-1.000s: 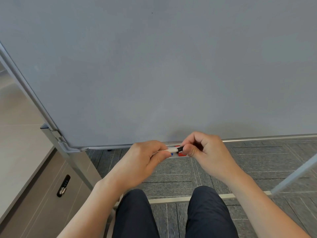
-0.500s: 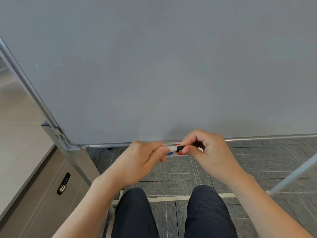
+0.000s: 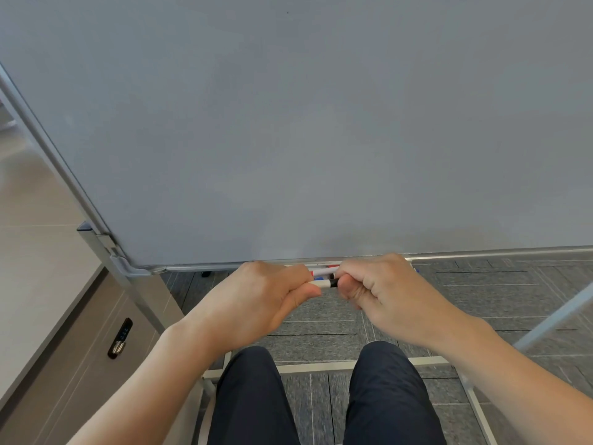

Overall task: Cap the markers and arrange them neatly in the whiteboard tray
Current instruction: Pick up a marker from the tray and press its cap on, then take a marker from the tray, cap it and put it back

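- Whiteboard (image 3: 305, 123) filled most of what we saw, its grey face blank and its metal lower edge running across just above our hands.
- Floor (image 3: 465, 303) of grey carpet tiles lay below the board, with the stand's pale metal bars (image 3: 321, 367) crossing it near our dark trouser legs (image 3: 250, 396).
- Cabinet (image 3: 80, 348) stood at the left, carrying a small black lock (image 3: 120, 338) on its front.
- Our left hand (image 3: 263, 303) was curled round the white barrel of the black marker (image 3: 324, 283), thumb and fingers clenched on it.
- Our right hand (image 3: 385, 293) pinched the black cap end of that same marker, fingers folded tight, so the marker bridged the narrow gap between both hands, roughly level, just in front of the tray.
- Whiteboard tray (image 3: 414, 259) showed only as a thin strip under the board edge, mostly hidden behind our knuckles.
- Other markers (image 3: 322, 271) lay in that tray behind the held one, white barrels with red and blue parts; we could not tell whether they were capped.
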`<move>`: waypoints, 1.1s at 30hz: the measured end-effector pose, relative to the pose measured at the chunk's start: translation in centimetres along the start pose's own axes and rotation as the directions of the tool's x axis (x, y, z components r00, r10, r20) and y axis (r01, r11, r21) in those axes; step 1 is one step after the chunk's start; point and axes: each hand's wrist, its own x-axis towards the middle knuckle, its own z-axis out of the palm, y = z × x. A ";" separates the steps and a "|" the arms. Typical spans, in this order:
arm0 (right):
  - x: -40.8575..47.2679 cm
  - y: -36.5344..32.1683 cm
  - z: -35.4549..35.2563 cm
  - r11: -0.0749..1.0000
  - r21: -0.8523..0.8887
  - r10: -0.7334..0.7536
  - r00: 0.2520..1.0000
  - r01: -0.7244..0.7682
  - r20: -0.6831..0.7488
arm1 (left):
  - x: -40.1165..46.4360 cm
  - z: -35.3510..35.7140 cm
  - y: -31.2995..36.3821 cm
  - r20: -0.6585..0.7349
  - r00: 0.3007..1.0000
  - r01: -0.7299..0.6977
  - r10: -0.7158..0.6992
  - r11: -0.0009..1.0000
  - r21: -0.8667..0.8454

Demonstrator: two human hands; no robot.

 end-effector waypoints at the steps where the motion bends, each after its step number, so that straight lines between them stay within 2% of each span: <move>1: 0.0 -0.2 -0.2 1.000 -0.023 -0.007 1.000 0.007 -0.001 | 0.0 -0.1 0.1 -0.016 1.000 -0.013 0.013 1.000 0.002; 6: 0.3 -0.4 -0.3 0.994 -0.108 0.030 0.999 -0.031 -0.016 | 0.7 -0.2 0.2 -0.045 0.997 -0.066 0.068 0.997 0.032; 9: 0.4 -0.1 0.0 0.995 -0.079 0.063 0.997 -0.066 -0.039 | 0.9 0.3 0.0 -0.046 0.996 -0.072 0.075 0.996 0.057; 14: 1.2 1.2 0.6 0.986 -0.065 0.156 0.988 -0.155 0.006 | 1.0 1.4 -1.5 0.007 0.996 0.088 -0.088 0.995 -0.036; 16: 1.5 1.9 1.1 0.975 -0.081 0.206 0.979 -0.205 -0.003 | 1.0 1.5 -2.6 -0.014 0.985 0.170 -0.172 0.983 -0.071; 21: 2.6 2.5 2.4 0.967 -0.071 0.240 0.968 -0.245 -0.071 | 0.3 2.1 -4.7 -0.084 0.970 0.226 -0.228 0.974 -0.032; 25: 2.5 2.7 2.4 0.960 -0.051 0.266 0.954 -0.275 -0.141 | -0.7 2.6 -5.3 -0.191 0.939 0.282 -0.285 0.958 -0.045; 33: 1.4 2.8 1.8 0.952 0.010 0.301 0.935 -0.305 -0.186 | -2.3 3.4 -5.8 -0.252 0.883 0.388 -0.396 0.918 -0.081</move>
